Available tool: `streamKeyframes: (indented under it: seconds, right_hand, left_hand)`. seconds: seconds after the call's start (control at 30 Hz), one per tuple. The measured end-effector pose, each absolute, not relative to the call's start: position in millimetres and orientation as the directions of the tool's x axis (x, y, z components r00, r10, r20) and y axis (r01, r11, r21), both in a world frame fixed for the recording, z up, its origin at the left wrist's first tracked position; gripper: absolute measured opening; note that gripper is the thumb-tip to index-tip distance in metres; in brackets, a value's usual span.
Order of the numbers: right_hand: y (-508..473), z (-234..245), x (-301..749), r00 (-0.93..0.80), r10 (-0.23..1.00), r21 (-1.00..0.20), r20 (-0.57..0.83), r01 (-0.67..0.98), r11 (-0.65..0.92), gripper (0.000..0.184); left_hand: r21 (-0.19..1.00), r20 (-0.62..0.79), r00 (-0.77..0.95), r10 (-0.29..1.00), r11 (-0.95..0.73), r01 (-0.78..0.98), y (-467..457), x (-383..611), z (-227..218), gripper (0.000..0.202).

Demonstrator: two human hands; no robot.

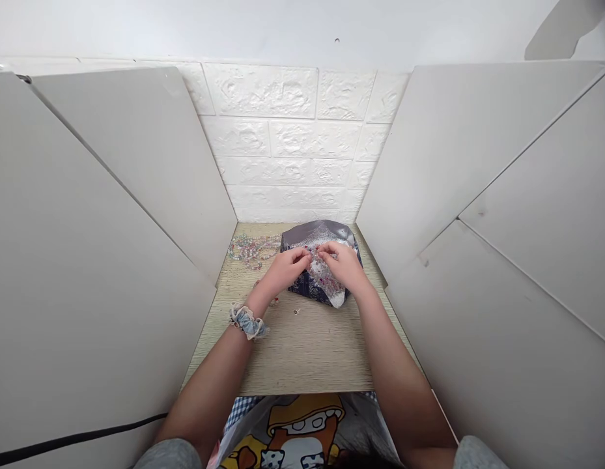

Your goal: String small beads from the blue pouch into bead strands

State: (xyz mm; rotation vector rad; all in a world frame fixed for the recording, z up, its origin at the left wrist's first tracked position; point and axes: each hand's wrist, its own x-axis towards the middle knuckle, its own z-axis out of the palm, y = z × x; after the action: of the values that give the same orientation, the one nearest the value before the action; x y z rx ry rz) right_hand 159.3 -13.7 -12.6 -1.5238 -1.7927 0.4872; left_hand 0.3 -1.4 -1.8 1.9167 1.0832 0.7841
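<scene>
**Left hand (pixel 288 266) and right hand (pixel 342 266) close together over a bag (pixel 307 233)**

White panels stand on both sides, a left panel (pixel 87 215) and a right panel (pixel 488 143), leaning outward toward the top of the view. Between them, at the back, is a white wall (pixel 267 138) with a raised brick pattern. The table (pixel 326 365), pale and wood-grained, fills the space between the panels and reaches the foot of the wall.

Below the near edge of the table shows a cloth (pixel 302 446) printed with a cartoon figure in orange, yellow, brown and white. The bag lies on the far part of the table, slightly right of its middle, dark patterned outside and silvery along its back.

The two hands are over the bag, nearly meeting. On each, thumb and fingers are drawn together at the tips; what lies between them is too small to make out. Under and between the hands is a shiny clear packet (pixel 325 277) of pinkish beads, slanting toward the near side of the bag.

Strings of colored beads (pixel 253 249) lie in a tangle left of the bag. A black cable (pixel 87 435) crosses the lower left. A light blue, lace-edged scrunchie (pixel 248 322) circles the left wrist. A tiny object (pixel 296 312) rests on the table, just in front of the bag.
</scene>
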Motion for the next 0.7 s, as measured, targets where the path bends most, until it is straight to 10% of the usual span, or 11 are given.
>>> streamKeyframes:
  seconds: [0.27, 0.7]
  right_hand:
    - [-6.2, -35.8, 149.9, -0.061, 0.979, -0.264, 0.195, 0.958, 0.112, 0.022]
    - [-4.6, -41.2, 147.5, -0.083, 0.980, -0.244, 0.181, 0.962, 0.126, 0.021]
  left_hand:
    - [0.983, -0.022, 0.383, 0.924, -0.050, 0.178, -2.8, 0.2, 7.1, 0.014]
    - [0.939, 0.067, 0.293, 0.954, -0.159, 0.305, 4.2, 0.8, -4.5, 0.018]
